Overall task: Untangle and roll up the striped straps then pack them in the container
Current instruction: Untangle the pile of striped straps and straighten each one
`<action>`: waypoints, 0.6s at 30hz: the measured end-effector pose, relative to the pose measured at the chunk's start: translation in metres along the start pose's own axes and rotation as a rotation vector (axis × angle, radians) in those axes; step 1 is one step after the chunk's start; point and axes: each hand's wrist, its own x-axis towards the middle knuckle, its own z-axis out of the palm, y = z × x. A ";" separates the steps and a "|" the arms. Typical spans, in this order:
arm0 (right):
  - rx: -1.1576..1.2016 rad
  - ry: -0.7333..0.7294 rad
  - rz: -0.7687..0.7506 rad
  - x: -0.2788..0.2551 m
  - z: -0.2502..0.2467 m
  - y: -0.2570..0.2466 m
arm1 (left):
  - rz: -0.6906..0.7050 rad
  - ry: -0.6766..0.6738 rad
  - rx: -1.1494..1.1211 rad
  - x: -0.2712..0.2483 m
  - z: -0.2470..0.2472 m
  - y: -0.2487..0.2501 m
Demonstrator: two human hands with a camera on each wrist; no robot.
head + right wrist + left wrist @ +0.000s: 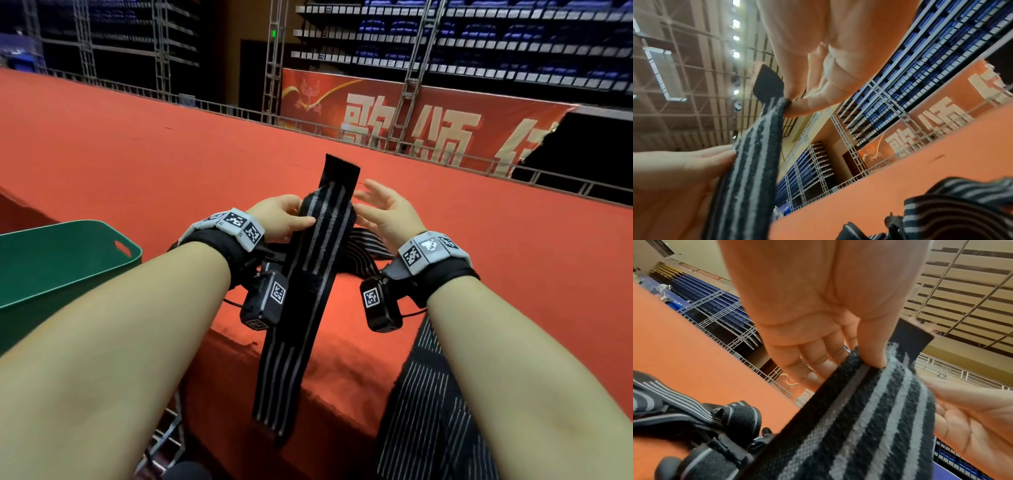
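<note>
A black strap with grey stripes (308, 260) stands nearly upright over the red table's front edge, its plain black end (342, 171) on top and its tail hanging below the edge. My left hand (281, 219) grips it from the left, thumb across the front, fingers behind; the left wrist view shows this hand (818, 321) pinching the strap (869, 418). My right hand (383, 209) is beside the strap's right edge with fingers spread. In the right wrist view one fingertip (795, 108) touches the strap (750, 162). More striped straps (366, 246) lie tangled behind my wrists.
A green container (68, 260) with a handle slot stands at the left, beside the table (137, 154). Another striped band (421, 394) hangs over the front edge under my right forearm. A metal railing and a red banner (411, 120) run along the far side.
</note>
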 end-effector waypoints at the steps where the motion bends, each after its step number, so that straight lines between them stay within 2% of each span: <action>1: -0.001 0.003 0.004 0.001 0.001 -0.001 | -0.003 -0.005 0.005 -0.001 -0.001 -0.001; 3: -0.035 -0.016 -0.015 0.000 0.005 -0.005 | -0.013 -0.022 -0.017 -0.003 -0.001 -0.002; 7: -0.035 -0.145 -0.004 -0.004 0.008 -0.013 | -0.039 -0.012 -0.035 -0.003 -0.003 -0.005; 14: -0.229 -0.087 -0.007 -0.003 0.011 -0.019 | -0.068 -0.087 -0.068 -0.007 -0.004 -0.006; 18: -0.239 -0.093 0.045 -0.007 0.013 -0.020 | -0.030 -0.033 -0.085 -0.010 -0.006 0.000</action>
